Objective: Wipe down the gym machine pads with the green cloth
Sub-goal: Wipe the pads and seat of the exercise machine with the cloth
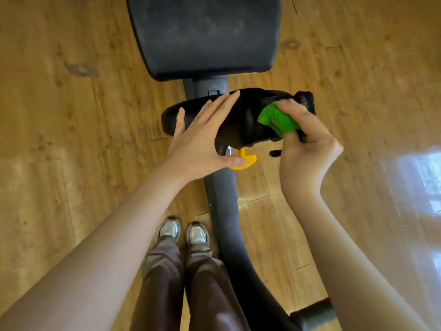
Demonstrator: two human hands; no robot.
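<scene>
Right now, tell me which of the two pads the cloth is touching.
The small roller pad, the one nearer the shoes. The right hand presses the green cloth on it while the left hand steadies it. The big flat pad beyond is untouched.

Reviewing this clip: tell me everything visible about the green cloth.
The green cloth is a bright green, nubby-textured rag, bunched into a crumpled wad rather than spread flat. The right hand grips it, fingers curled over its top and far side, and presses it against the right end of the black roller pad. Part of it is hidden under the fingers. The left hand rests open on the pad and does not touch the cloth.
</scene>
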